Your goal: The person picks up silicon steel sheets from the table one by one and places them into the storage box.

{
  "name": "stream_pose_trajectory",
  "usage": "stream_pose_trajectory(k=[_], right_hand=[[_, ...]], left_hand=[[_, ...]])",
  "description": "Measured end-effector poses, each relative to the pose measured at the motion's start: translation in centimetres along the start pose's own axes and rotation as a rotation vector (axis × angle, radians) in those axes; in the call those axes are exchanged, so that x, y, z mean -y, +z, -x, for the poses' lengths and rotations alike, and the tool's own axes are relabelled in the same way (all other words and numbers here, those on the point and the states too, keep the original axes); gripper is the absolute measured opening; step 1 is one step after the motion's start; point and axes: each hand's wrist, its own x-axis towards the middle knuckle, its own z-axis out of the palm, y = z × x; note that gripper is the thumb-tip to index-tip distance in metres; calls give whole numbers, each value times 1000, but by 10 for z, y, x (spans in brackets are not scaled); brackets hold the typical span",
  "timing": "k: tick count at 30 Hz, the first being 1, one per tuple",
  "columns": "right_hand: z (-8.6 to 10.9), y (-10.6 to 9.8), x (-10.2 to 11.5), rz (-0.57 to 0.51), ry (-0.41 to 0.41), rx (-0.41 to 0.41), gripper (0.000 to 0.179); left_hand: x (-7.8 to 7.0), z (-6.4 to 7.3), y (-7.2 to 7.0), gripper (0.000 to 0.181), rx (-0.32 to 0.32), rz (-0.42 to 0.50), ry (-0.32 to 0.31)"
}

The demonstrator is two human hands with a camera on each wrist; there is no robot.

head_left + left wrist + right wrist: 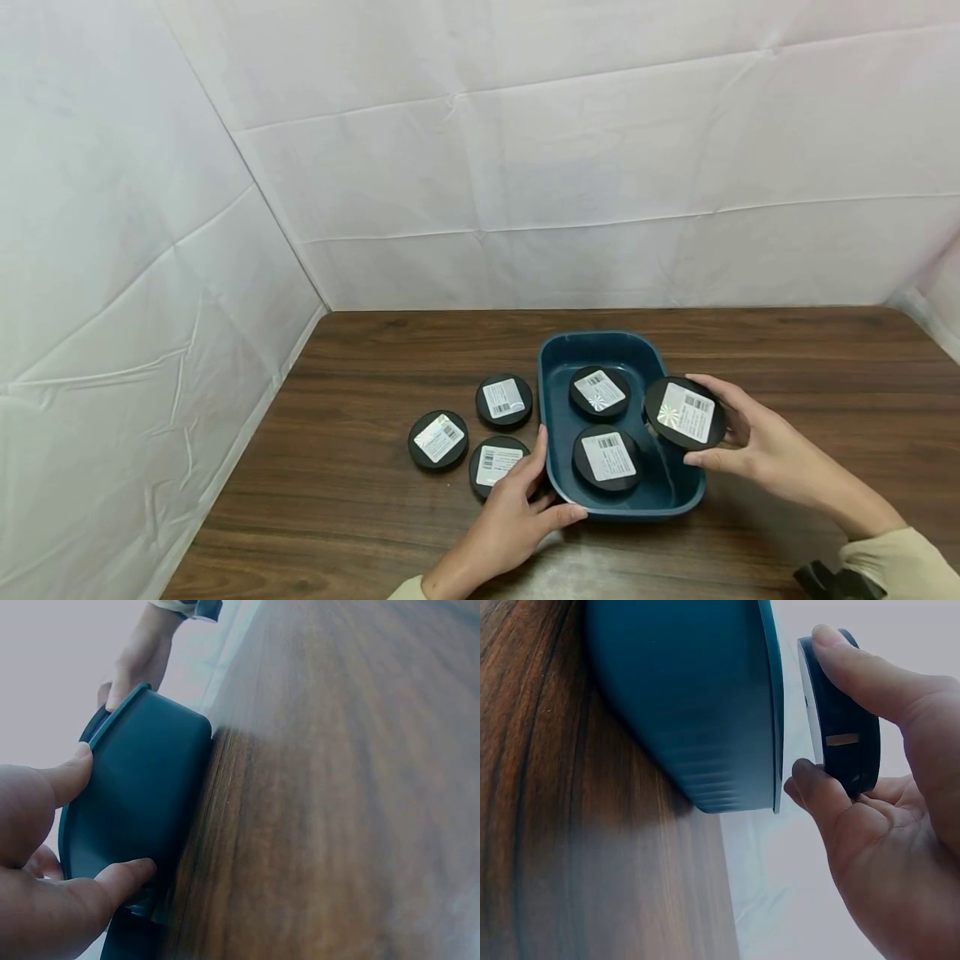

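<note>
A blue plastic tub (558, 483) stands on the table, two flat round black cases with white barcode labels inside: a rear case (619, 388) and a front case (632, 457). My right hand (757, 446) pinches a third labelled round black case (657, 406) by its edge, thumb on one side and fingers on the other. In the right wrist view, this held case (847, 712) is raised at the level of the tub's rim. My left hand (510, 517) grips the tub's near left corner, with fingers against the outer wall (150, 787).
Left of the tub, three more round black cases lie label up: a back one (483, 417), a left one (417, 450) and a front one (513, 444) partly behind my left hand. White sheeting (525, 167) hangs behind the wooden table (300, 517) and along its left side.
</note>
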Motion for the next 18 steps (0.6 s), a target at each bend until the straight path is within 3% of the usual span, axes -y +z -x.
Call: stream_pose_trajectory(k=[18], right_hand=[[-15,7,15,2,16,34,91]], left_hand=[[2,0,-1,96,10,5,9]])
